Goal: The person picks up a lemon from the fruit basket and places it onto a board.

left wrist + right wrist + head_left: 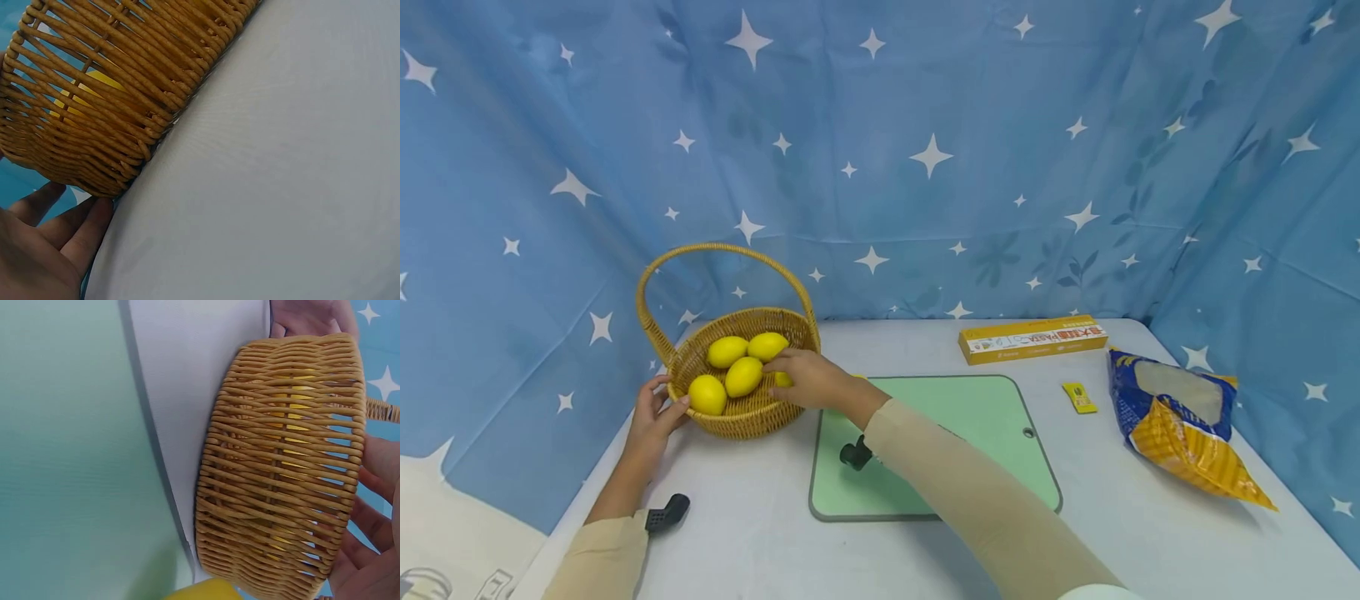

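Note:
A wicker basket [737,427] with a tall arched handle stands on the left of the table, with several yellow lemons [743,377] in it. My left hand [651,421] touches the outside of the basket's left side; in the left wrist view its fingers [87,234] reach the weave low down. My right hand [811,377] reaches over the basket's right rim, fingers at a lemon [783,379] that they partly cover. The right wrist view shows its fingers [372,522] extended and spread behind the rim.
A green cutting board [925,492] lies right of the basket. Another lemon [206,591] is beside the basket, mostly hidden by my right wrist in the head view. Farther right are a yellow pasta box [1033,340], a small yellow packet [1079,398] and a blue-and-orange bag [1180,429].

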A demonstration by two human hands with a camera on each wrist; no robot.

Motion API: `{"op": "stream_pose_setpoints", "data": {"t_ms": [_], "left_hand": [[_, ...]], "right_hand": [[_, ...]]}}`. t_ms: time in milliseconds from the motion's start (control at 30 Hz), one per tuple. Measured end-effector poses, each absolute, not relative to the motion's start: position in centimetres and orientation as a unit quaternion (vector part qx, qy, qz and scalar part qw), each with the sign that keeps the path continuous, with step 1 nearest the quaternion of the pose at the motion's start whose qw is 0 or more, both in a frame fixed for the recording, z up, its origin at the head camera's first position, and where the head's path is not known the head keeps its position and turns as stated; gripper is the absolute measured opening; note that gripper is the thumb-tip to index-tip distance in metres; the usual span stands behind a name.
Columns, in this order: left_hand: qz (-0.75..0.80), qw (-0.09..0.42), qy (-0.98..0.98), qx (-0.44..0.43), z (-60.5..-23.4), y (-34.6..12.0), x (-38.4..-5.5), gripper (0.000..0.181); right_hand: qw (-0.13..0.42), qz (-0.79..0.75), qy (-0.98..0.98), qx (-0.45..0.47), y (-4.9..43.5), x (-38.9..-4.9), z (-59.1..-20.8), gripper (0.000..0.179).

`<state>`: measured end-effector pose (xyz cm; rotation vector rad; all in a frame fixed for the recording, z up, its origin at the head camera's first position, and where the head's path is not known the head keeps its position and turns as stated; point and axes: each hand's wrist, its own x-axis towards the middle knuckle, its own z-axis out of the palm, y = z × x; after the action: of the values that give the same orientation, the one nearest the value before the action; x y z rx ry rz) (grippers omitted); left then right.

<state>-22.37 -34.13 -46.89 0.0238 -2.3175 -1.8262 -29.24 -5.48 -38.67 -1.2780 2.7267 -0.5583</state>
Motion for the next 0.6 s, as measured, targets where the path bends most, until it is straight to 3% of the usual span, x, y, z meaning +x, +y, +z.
{"op": "stream_pose_setpoints", "data": {"t_ms": [333, 600], "left_hand": [[-0.606, 0.117, -0.787, 0.005, -46.9, -34.2, -22.4, 0.053], [-0.608, 0.130, -0.783, -0.010, -47.1, -34.2, -22.3, 0.058]], "right_hand": [[0.033, -0.165, 0.899, -0.404, -6.7, -29.5, -39.0, 0.048], [0.061, -0.098, 0.931, -0.346, -8.5, -29.4, -38.5, 0.056]]}}
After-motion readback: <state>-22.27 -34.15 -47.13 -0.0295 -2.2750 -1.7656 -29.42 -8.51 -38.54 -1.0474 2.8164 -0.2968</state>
